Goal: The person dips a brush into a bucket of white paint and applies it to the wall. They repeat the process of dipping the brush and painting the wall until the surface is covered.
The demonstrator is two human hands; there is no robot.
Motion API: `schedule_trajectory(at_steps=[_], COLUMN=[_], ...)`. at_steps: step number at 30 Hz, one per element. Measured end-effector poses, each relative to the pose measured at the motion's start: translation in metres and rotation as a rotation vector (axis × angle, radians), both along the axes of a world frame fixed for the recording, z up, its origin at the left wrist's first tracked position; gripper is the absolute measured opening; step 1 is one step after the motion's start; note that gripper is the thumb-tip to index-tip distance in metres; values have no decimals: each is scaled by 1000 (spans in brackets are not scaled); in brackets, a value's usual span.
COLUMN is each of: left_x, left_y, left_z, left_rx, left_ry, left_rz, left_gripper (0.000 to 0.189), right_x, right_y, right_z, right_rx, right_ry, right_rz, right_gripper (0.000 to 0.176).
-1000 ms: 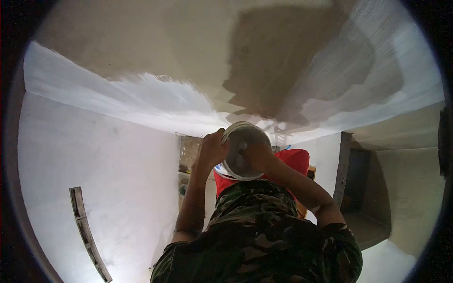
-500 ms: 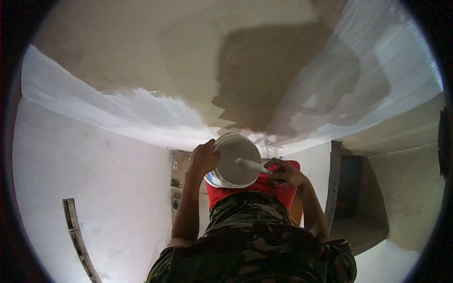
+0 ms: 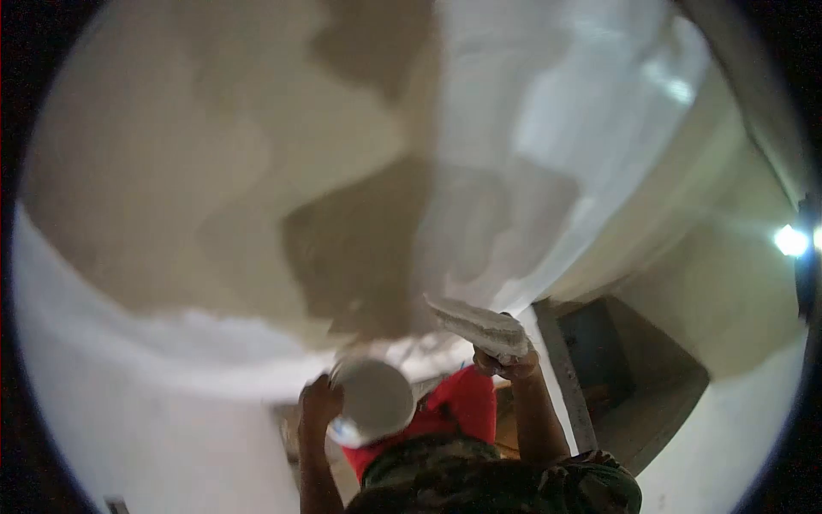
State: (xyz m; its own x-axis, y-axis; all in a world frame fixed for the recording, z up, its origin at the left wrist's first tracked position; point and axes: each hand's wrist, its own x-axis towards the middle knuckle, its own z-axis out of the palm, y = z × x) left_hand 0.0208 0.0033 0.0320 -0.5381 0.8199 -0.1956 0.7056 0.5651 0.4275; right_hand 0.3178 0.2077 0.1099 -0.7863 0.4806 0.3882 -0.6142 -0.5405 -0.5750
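Head view: the broad surface filling the upper frame is tan at left and centre, with a white coat running down right of centre and more white along its lower edge. Dark shadows fall across both colours. A pale wall fills the lower left, and a dark recess with a grey edge opens at lower right.

There are two hands, one bucket, one brush and one recess, with two spots of light at the right edge. The left hand grips the rim of the bucket, its fingers closed over the side, at lower centre-left. The right hand is closed around the lower end of the whitish, coated brush, right of centre, well apart from the bucket. Red clothing lies between the arms, above a camouflage garment.

Against the earlier frame, the brush has left the bucket's mouth and is raised to the right, the bucket sits lower and further left, the lights have come into view, and the slatted strip shows only its tip at bottom left
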Motion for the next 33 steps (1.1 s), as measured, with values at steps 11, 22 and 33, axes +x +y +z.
schedule_trajectory(at_steps=[11, 22, 33], left_x=[-18, -20, -12], left_y=[-15, -20, -19], left_z=[-43, -35, -17], left_rx=[274, 358, 255], left_ry=[29, 86, -80], left_rz=[-106, -153, 11], left_gripper=[28, 28, 35], right_x=[95, 130, 145], right_y=[72, 174, 165], right_z=[275, 361, 362], right_rx=[869, 1094, 1128], right_ry=[-618, -658, -758], right_rz=[-1911, -1977, -1847], right_gripper=[33, 28, 29])
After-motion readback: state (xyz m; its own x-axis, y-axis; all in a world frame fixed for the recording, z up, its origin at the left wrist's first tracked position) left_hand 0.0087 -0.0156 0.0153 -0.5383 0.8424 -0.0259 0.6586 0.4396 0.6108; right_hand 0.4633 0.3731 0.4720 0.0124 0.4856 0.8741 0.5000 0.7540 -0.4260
